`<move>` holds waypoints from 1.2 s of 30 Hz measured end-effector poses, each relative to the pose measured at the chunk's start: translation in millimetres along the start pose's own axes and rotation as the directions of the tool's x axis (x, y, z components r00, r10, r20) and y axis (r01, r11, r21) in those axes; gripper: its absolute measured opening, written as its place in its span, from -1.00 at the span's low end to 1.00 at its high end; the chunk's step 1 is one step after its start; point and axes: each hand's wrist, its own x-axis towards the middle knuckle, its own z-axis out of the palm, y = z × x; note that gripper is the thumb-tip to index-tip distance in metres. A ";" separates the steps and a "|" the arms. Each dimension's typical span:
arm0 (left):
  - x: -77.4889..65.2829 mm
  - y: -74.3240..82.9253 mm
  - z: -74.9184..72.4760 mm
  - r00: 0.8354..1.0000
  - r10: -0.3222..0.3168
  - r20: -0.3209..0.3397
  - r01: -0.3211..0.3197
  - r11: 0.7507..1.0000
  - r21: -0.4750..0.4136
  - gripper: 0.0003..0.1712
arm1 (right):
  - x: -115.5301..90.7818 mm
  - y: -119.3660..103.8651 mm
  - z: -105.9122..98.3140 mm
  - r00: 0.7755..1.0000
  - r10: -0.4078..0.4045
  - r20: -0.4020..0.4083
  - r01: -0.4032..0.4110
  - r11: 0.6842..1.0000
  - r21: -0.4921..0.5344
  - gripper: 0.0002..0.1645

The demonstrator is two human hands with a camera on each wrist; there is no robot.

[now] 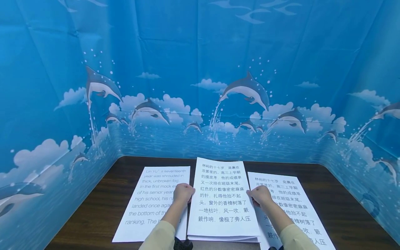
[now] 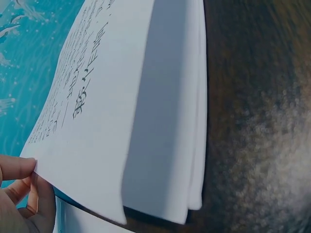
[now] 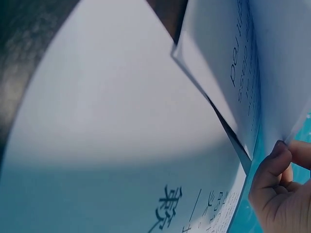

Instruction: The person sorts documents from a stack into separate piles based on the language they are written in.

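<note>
Between both hands, a white sheet of paper (image 1: pixel 222 205) printed with Chinese text is held by its side edges. My left hand (image 1: pixel 183 192) pinches the left edge between thumb and fingers, while my right hand (image 1: pixel 260 195) pinches the right edge. In the left wrist view, the held sheet (image 2: pixel 107 107) is raised above more sheets (image 2: pixel 160 145), with a shadowed gap between. From the right wrist, a page with English text (image 3: pixel 228 63) shows beneath the lifted sheet (image 3: pixel 286 58).
Flat on the dark wooden table (image 1: pixel 90 215), a sheet with English text (image 1: pixel 147 201) lies to the left. A sheet with Chinese text (image 1: pixel 293 194) lies to the right, partly covered by my right forearm. A blue dolphin-print curtain (image 1: pixel 181 69) surrounds the table's back and sides.
</note>
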 end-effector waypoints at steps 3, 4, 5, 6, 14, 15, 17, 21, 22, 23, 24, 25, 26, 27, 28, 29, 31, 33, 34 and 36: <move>-1.0 1.5 0.2 1.000 0.015 -0.011 -0.015 1.000 0.013 -0.94 | -0.8 -1.0 -1.1 1.000 0.010 -0.003 -0.010 1.000 -0.016 -0.79; -0.6 1.8 0.4 1.000 0.013 -0.011 -0.013 1.000 0.014 -0.94 | -1.0 -1.1 -1.6 1.000 0.012 -0.003 -0.013 1.000 -0.020 -0.79; -0.7 2.5 0.6 1.000 0.011 -0.010 -0.011 1.000 0.014 -0.94 | -1.2 -1.4 -2.0 1.000 0.015 -0.005 -0.015 1.000 -0.025 -0.79; -0.5 2.7 0.9 1.000 0.009 -0.010 -0.009 1.000 0.012 -0.95 | -1.3 -1.4 -2.6 1.000 0.015 -0.003 -0.015 0.999 -0.030 -0.78; 2.5 2.7 2.6 1.000 0.013 0.021 -0.013 1.000 0.012 -0.93 | 1.2 1.4 -4.8 1.000 0.015 -0.004 -0.015 0.999 -0.039 -0.77; 2.5 3.1 2.7 1.000 0.012 0.020 -0.012 1.000 0.011 -0.93 | 1.4 1.6 -5.0 1.000 0.015 -0.005 -0.015 0.999 -0.038 -0.77; 2.7 3.7 2.8 1.000 0.012 0.017 -0.013 1.000 0.012 -0.93 | 1.8 1.9 -5.5 1.000 0.014 -0.004 -0.014 0.999 -0.036 -0.77; 2.8 3.9 3.7 1.000 0.012 0.026 -0.012 1.000 0.001 -0.94 | 1.8 1.7 -6.9 1.000 0.016 -0.006 -0.016 0.999 -0.037 -0.77; 2.9 3.8 4.1 0.999 0.012 0.033 -0.012 1.000 -0.004 -0.94 | 1.6 1.7 -7.5 1.000 0.016 -0.006 -0.016 0.999 -0.040 -0.77; 2.9 4.0 4.6 0.999 0.008 0.039 -0.007 1.000 -0.017 -0.94 | 1.4 1.7 -8.2 1.000 0.019 -0.008 -0.019 0.999 -0.040 -0.77; 2.7 4.3 4.8 0.999 0.008 0.048 -0.006 1.000 -0.029 -0.94 | 1.3 1.8 -9.0 1.000 0.020 -0.009 -0.021 0.999 -0.043 -0.77; 2.3 4.7 4.9 0.998 0.008 0.055 -0.006 0.999 -0.039 -0.94 | 1.0 2.0 -10.0 1.000 0.021 -0.008 -0.021 0.999 -0.044 -0.77; 1.9 5.1 5.2 0.998 0.006 0.062 -0.003 0.999 -0.052 -0.94 | 0.8 2.2 -10.9 1.000 0.018 -0.009 -0.019 0.999 -0.051 -0.76; 1.0 5.8 5.2 0.998 0.005 0.068 -0.001 0.998 -0.061 -0.94 | 1.0 2.5 -11.6 1.000 0.018 -0.009 -0.019 0.999 -0.051 -0.76; 0.2 6.7 5.5 0.997 0.002 0.072 0.002 0.998 -0.068 -0.94 | 1.1 2.9 -12.4 1.000 0.018 -0.010 -0.018 0.999 -0.051 -0.76; -0.2 7.2 6.0 0.997 -0.002 0.075 0.008 0.997 -0.076 -0.93 | 1.1 3.3 -13.2 1.000 0.018 -0.009 -0.018 0.999 -0.048 -0.76; -1.2 7.7 7.5 0.997 -0.007 0.076 0.013 0.997 -0.078 -0.93 | 1.3 3.7 -14.4 1.000 0.019 -0.008 -0.019 0.999 -0.040 -0.76; -2.0 7.9 8.9 0.997 -0.009 0.079 0.015 0.997 -0.080 -0.91 | 1.4 4.2 -15.6 1.000 0.028 -0.008 -0.028 0.999 -0.028 -0.76; -1.9 7.7 10.0 0.997 -0.012 0.079 0.018 0.997 -0.080 -0.91 | 1.3 4.3 -16.2 0.999 0.032 -0.009 -0.032 0.999 -0.025 -0.77; -1.9 7.6 11.9 0.997 -0.014 0.081 0.020 0.997 -0.077 -0.90 | 1.1 4.9 -17.7 0.999 0.039 -0.009 -0.039 0.999 -0.019 -0.76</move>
